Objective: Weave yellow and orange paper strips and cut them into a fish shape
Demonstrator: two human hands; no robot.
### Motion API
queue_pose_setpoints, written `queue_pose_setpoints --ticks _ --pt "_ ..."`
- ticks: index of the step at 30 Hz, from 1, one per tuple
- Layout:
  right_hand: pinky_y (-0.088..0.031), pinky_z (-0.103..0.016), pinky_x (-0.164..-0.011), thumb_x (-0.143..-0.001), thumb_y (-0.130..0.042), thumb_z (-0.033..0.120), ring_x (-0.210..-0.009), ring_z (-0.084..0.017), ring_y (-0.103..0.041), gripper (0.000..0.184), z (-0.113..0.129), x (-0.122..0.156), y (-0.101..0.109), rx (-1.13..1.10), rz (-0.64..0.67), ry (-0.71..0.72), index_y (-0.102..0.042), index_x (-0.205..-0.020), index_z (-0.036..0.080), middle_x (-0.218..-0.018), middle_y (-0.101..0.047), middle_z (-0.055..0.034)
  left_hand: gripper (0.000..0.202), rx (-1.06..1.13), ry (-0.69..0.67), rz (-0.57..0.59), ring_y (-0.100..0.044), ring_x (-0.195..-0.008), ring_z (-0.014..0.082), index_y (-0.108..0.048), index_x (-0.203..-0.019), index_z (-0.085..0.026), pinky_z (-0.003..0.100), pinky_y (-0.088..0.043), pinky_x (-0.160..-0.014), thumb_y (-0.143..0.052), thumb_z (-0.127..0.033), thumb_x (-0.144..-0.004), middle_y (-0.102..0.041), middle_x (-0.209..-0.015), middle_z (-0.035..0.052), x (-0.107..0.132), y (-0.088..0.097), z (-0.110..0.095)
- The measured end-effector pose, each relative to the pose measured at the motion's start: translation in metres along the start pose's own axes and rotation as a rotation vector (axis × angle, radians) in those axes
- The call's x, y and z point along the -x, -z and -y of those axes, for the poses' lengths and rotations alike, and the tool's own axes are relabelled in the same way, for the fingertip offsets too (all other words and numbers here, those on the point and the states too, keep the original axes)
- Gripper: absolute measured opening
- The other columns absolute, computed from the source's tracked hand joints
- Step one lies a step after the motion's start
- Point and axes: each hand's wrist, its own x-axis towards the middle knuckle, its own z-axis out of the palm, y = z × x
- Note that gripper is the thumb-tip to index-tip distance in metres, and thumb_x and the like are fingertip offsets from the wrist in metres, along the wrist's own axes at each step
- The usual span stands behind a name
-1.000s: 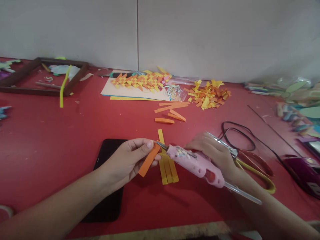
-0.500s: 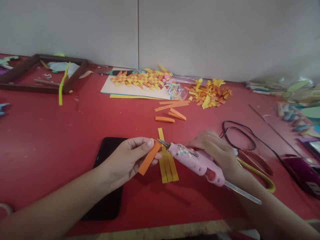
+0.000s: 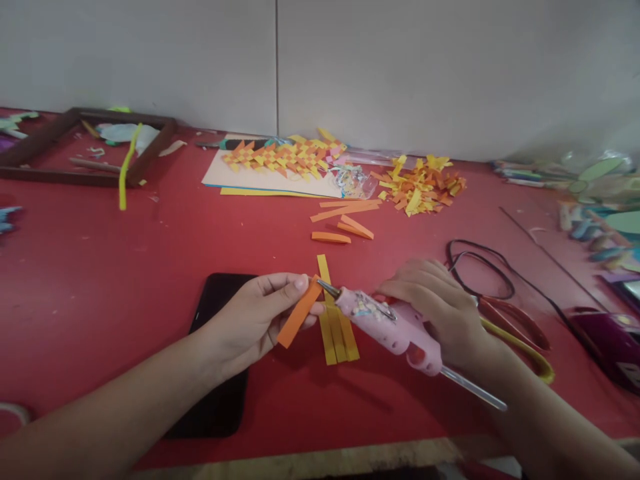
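Orange paper strip [image 3: 299, 313], pinched in the left hand [image 3: 267, 309], sits at the tip of the pink glue gun [image 3: 385, 323] clasped in the right hand [image 3: 434, 300]. A slip could burn the left hand beside that tip; excess might drip onto yellow strips [image 3: 339, 340] below it.

The left hand [image 3: 265, 312] and right hand [image 3: 434, 301] are bare; the left forearm [image 3: 135, 387] and right forearm [image 3: 545, 417] are uncovered and taper toward the wrists [image 3: 203, 355].
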Motion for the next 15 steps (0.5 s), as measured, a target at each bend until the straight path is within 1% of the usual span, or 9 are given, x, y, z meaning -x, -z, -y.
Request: queue_pose_setpoints --ticks 2,4,6,9,10,12,15 --pt "-0.043 -0.041 -0.070 -0.097 -0.036 0.058 -0.074 -0.024 -0.055 0.044 -0.001 0.001 -0.001 0.011 -0.011 0.005 -0.059 -0.102 0.021 -0.080 -0.064 -0.0093 0.028 0.002 -0.001 0.000 -0.069 -0.051 0.0100 -0.072 -0.072 -0.011 0.015 -0.059 -0.055 -0.055 -0.007 -0.094 -0.072 -0.059 0.0058 0.000 -0.001 0.000" --pt "-0.044 -0.042 -0.072 -0.098 -0.036 0.055 -0.075 -0.024 -0.055 0.041 -0.003 0.002 -0.002 0.024 -0.021 0.015 -0.058 -0.104 0.022 -0.081 -0.064 -0.0091 0.028 0.008 0.000 -0.008 -0.069 -0.051 0.0103 -0.072 -0.072 -0.011 0.015 -0.059 -0.055 -0.056 -0.007 -0.094 -0.072 -0.058 0.0055 -0.001 -0.001 0.000" --pt "-0.044 -0.042 -0.073 -0.099 -0.038 0.047 -0.076 -0.024 -0.056 0.032 -0.005 0.004 -0.003 0.032 -0.023 0.025 -0.058 -0.106 0.023 -0.082 -0.065 -0.0087 0.028 0.010 0.009 -0.017 -0.069 -0.050 0.0105 -0.072 -0.071 -0.011 0.015 -0.059 -0.053 -0.056 -0.007 -0.094 -0.071 -0.057 0.0053 -0.001 -0.001 0.000" --pt "-0.043 -0.041 -0.074 -0.097 -0.045 0.030 -0.077 -0.024 -0.059 0.018 -0.008 0.006 -0.004 0.050 -0.015 0.026 -0.059 -0.108 0.025 -0.084 -0.067 -0.0072 0.028 0.016 0.029 -0.023 -0.068 -0.049 0.0107 -0.073 -0.071 -0.011 0.015 -0.058 -0.051 -0.055 -0.006 -0.094 -0.071 -0.056 0.0058 -0.002 -0.002 -0.001" --pt "-0.043 -0.041 -0.074 -0.095 -0.048 0.025 -0.078 -0.024 -0.059 0.018 -0.009 0.007 -0.004 0.058 -0.010 0.030 -0.059 -0.109 0.025 -0.085 -0.068 -0.0068 0.029 0.019 0.034 -0.022 -0.068 -0.049 0.0105 -0.073 -0.072 -0.010 0.014 -0.058 -0.051 -0.055 -0.006 -0.094 -0.071 -0.057 0.0061 -0.002 -0.002 -0.001" --pt "-0.044 -0.041 -0.076 -0.091 -0.050 0.017 -0.081 -0.024 -0.060 0.022 -0.012 0.008 -0.001 0.080 0.003 0.048 -0.058 -0.110 0.026 -0.087 -0.069 -0.0064 0.030 0.026 0.038 -0.015 -0.067 -0.048 0.0099 -0.073 -0.072 -0.009 0.014 -0.057 -0.050 -0.054 -0.007 -0.095 -0.070 -0.057 0.0065 -0.001 -0.002 -0.002" --pt "-0.041 -0.043 -0.077 -0.089 -0.049 0.012 -0.082 -0.024 -0.060 0.027 -0.022 0.009 0.008 0.157 -0.008 0.071 -0.058 -0.110 0.027 -0.088 -0.069 -0.0063 0.031 0.041 0.024 -0.013 -0.066 -0.048 0.0088 -0.072 -0.071 -0.008 0.013 -0.057 -0.052 -0.054 -0.011 -0.096 -0.069 -0.057 0.0064 0.000 -0.001 -0.003"
